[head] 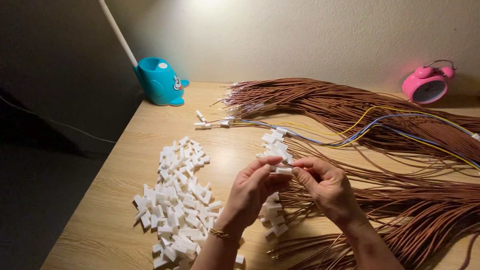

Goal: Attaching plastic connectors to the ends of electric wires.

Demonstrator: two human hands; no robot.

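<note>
Both our hands pinch one small white connector (283, 170) between them.
Our left hand (250, 192) and right hand (326, 187) clamp it above brown wires (409, 212); loose connectors (177, 202) lie left. A slipped grip could drop it among them.

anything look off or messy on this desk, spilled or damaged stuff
Nothing looks damaged. The white connectors lie in a loose scattered pile by the left hand, and the brown wires sprawl across the table under the right hand. Both hands pinch one white connector.
</note>
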